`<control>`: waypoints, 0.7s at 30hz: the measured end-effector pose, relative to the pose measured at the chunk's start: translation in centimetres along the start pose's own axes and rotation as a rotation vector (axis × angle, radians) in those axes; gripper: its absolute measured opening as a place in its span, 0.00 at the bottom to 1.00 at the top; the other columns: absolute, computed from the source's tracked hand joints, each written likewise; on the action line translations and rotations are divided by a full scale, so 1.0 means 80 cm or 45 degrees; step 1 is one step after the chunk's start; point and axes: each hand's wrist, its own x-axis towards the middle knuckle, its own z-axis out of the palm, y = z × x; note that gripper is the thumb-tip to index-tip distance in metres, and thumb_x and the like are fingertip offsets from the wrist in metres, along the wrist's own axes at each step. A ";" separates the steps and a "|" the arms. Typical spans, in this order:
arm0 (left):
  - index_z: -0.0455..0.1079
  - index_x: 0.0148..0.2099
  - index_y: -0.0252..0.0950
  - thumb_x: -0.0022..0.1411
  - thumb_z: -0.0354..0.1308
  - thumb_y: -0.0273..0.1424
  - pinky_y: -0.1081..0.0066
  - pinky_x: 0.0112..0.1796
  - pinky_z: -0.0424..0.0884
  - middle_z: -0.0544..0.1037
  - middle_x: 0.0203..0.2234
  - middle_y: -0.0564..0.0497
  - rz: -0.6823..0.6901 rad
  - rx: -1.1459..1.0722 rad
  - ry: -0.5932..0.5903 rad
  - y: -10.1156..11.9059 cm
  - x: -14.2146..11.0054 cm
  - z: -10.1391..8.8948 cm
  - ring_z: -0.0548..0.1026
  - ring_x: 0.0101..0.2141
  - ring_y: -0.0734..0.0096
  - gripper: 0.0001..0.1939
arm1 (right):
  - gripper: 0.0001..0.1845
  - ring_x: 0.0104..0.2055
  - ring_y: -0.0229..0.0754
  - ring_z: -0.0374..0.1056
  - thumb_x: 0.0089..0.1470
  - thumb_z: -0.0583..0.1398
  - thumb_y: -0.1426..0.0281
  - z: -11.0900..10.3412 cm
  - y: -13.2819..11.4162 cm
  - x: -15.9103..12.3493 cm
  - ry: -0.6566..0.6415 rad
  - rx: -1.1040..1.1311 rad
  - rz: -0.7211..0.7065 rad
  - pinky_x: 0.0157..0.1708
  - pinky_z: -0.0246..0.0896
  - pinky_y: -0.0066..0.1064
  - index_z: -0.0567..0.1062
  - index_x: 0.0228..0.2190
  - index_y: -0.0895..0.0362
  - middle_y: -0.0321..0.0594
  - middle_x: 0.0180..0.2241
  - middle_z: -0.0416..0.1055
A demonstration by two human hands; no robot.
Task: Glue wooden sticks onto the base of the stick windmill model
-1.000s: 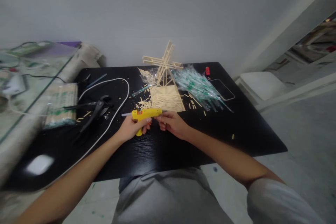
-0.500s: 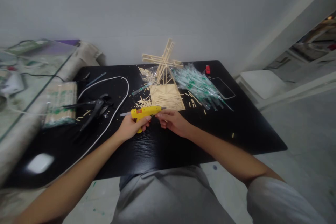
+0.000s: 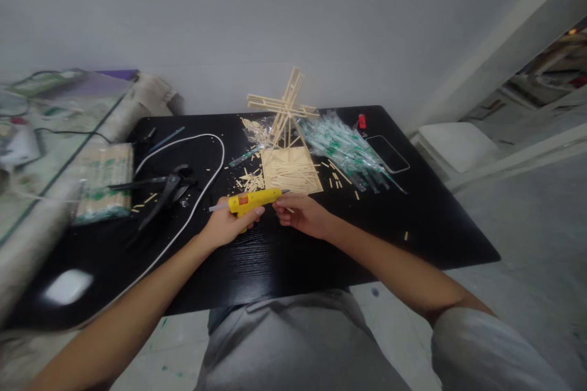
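Observation:
My left hand point(image 3: 227, 225) grips a yellow glue gun point(image 3: 254, 200) above the black table point(image 3: 293, 256), nozzle pointing right. Close to the nozzle, my right hand point(image 3: 300, 214) pinches a small wooden stick point(image 3: 288, 209) between its fingers. Just beyond both hands stands a windmill model of wooden sticks point(image 3: 285, 128) on a flat stick base point(image 3: 291, 171). Loose stick offcuts point(image 3: 250, 180) lie scattered at the base's left.
A white cable point(image 3: 192, 208) loops across the table's left half beside black cutters point(image 3: 165, 189). Green-and-clear wrapped packets point(image 3: 346, 149), a phone point(image 3: 387, 154) and a small red object point(image 3: 362, 121) lie at the right. A bag of sticks point(image 3: 103, 180) sits far left by a glass surface.
The glue gun has tilted slightly, its nozzle rising toward the stick base. My right hand has shifted a little nearer to me with the small stick. The view dipped a bit.

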 end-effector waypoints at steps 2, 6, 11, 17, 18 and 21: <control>0.75 0.31 0.34 0.59 0.67 0.45 0.77 0.19 0.70 0.78 0.19 0.51 0.015 0.011 -0.006 0.000 -0.001 0.000 0.73 0.17 0.75 0.18 | 0.15 0.25 0.32 0.56 0.43 0.74 0.66 -0.001 0.000 0.000 -0.006 0.016 0.012 0.26 0.48 0.29 0.76 0.25 0.59 0.31 0.25 0.65; 0.74 0.31 0.35 0.61 0.66 0.45 0.77 0.19 0.68 0.76 0.18 0.53 0.049 0.084 -0.019 -0.002 -0.002 -0.001 0.72 0.17 0.76 0.18 | 0.14 0.25 0.32 0.54 0.43 0.73 0.67 -0.001 0.000 0.001 0.006 0.032 0.036 0.27 0.48 0.29 0.74 0.24 0.58 0.31 0.24 0.64; 0.74 0.32 0.35 0.64 0.64 0.44 0.76 0.22 0.67 0.76 0.21 0.53 0.180 0.261 -0.033 -0.004 -0.001 -0.004 0.71 0.21 0.75 0.17 | 0.12 0.25 0.33 0.54 0.41 0.71 0.67 0.000 0.000 0.002 0.011 0.042 0.048 0.27 0.49 0.30 0.74 0.23 0.58 0.31 0.23 0.64; 0.69 0.28 0.37 0.65 0.63 0.43 0.75 0.23 0.62 0.69 0.19 0.56 0.298 0.368 -0.008 0.004 -0.002 -0.007 0.66 0.21 0.77 0.18 | 0.14 0.25 0.33 0.56 0.41 0.73 0.67 0.001 0.000 0.001 0.017 0.036 0.034 0.28 0.50 0.30 0.74 0.23 0.58 0.31 0.24 0.65; 0.68 0.27 0.37 0.65 0.63 0.43 0.75 0.23 0.62 0.68 0.19 0.56 0.313 0.381 -0.005 0.005 -0.002 -0.007 0.65 0.21 0.77 0.19 | 0.14 0.25 0.33 0.55 0.41 0.73 0.67 0.001 0.000 0.000 0.017 0.033 0.026 0.28 0.50 0.30 0.74 0.23 0.58 0.31 0.24 0.64; 0.66 0.27 0.37 0.66 0.62 0.43 0.74 0.24 0.60 0.67 0.19 0.57 0.352 0.430 0.001 0.008 -0.003 -0.009 0.64 0.20 0.77 0.19 | 0.17 0.25 0.33 0.55 0.42 0.75 0.67 0.002 -0.001 -0.001 0.012 0.011 0.002 0.28 0.50 0.30 0.73 0.24 0.58 0.29 0.23 0.62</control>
